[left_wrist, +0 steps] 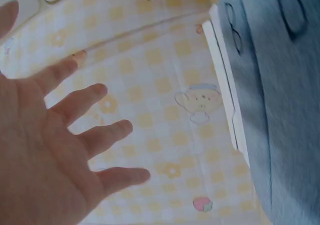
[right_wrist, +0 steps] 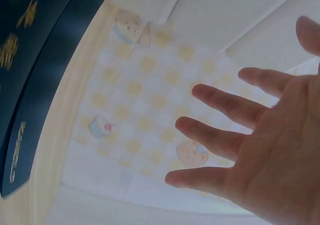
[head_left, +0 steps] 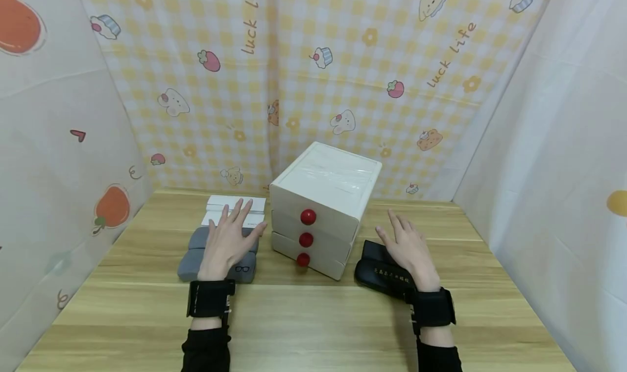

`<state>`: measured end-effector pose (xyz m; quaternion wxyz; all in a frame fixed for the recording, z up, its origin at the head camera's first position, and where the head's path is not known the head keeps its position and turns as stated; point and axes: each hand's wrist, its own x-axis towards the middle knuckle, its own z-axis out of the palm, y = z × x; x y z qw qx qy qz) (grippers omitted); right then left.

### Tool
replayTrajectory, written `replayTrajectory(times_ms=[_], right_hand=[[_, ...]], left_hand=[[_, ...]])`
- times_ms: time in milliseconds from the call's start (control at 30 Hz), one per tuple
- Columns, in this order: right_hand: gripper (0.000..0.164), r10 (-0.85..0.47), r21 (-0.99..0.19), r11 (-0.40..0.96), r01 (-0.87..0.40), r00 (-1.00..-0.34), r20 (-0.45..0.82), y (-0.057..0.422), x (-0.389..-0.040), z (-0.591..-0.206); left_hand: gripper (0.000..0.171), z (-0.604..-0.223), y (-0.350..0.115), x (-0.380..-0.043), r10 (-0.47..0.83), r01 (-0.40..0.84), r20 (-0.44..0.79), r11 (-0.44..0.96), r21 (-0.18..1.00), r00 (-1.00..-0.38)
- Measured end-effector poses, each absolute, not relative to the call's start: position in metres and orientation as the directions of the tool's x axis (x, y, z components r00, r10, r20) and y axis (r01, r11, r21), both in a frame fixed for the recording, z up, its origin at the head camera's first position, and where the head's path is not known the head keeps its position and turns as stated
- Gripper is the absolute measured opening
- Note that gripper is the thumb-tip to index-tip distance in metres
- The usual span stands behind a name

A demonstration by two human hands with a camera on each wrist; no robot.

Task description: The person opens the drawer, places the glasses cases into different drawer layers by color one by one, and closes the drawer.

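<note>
My left hand (head_left: 227,247), fingers spread, hovers palm down over two grey glasses cases (head_left: 190,267). In the left wrist view it holds nothing, and a grey case (left_wrist: 287,115) with a glasses emblem fills the right side. My right hand (head_left: 410,252) is also spread and empty, above two black glasses cases (head_left: 381,278), the front one with gold lettering. The right wrist view shows its straight fingers apart from the black case (right_wrist: 35,80). Between the hands stands a white box of drawers (head_left: 325,189) with three red knobs (head_left: 306,239).
Two flat white cases (head_left: 257,204) lie behind the grey ones, partly covered by my left fingers. A wooden table (head_left: 313,328) bears everything. Behind it hangs a yellow checked curtain (head_left: 303,89), with pale printed sheets (head_left: 54,197) at both sides.
</note>
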<state>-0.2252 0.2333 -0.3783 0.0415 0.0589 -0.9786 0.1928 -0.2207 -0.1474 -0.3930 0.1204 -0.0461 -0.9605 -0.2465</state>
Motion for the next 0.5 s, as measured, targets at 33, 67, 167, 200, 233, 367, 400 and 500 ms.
replayTrajectory(times_ms=[33, 67, 167, 200, 233, 367, 400, 500], right_hand=[[0.073, -0.102, -0.383, 0.913, -0.141, -0.987, 0.120, 0.232, -0.226, -0.377], [0.072, -0.109, -0.404, 0.902, -0.156, -0.985, 0.137, 0.231, -0.226, -0.376], [0.065, -0.134, -0.494, 0.844, -0.212, -0.973, 0.188, 0.227, -0.225, -0.370], [0.062, -0.142, -0.530, 0.817, -0.229, -0.969, 0.200, 0.225, -0.225, -0.367], [0.060, -0.151, -0.562, 0.790, -0.247, -0.966, 0.212, 0.223, -0.224, -0.363], [0.055, -0.180, -0.631, 0.725, -0.276, -0.960, 0.213, 0.211, -0.224, -0.342], [0.056, -0.192, -0.643, 0.713, -0.279, -0.960, 0.203, 0.208, -0.224, -0.337], [0.058, -0.245, -0.676, 0.676, -0.294, -0.954, 0.171, 0.213, -0.246, -0.344]], left_hand=[[0.073, -0.391, -0.146, -0.220, 0.028, 0.163, 0.277, 0.864, 0.476, -0.961], [0.070, -0.389, -0.143, -0.219, 0.028, 0.182, 0.306, 0.853, 0.488, -0.952], [0.059, -0.382, -0.131, -0.214, 0.024, 0.255, 0.406, 0.810, 0.527, -0.914], [0.054, -0.380, -0.126, -0.213, 0.025, 0.287, 0.442, 0.794, 0.536, -0.896], [0.050, -0.377, -0.121, -0.211, 0.029, 0.316, 0.474, 0.780, 0.540, -0.880], [0.036, -0.367, -0.095, -0.204, 0.073, 0.418, 0.558, 0.743, 0.522, -0.826], [0.034, -0.365, -0.088, -0.202, 0.084, 0.434, 0.568, 0.737, 0.518, -0.819], [0.033, -0.365, -0.070, -0.199, 0.095, 0.438, 0.571, 0.746, 0.502, -0.816]])
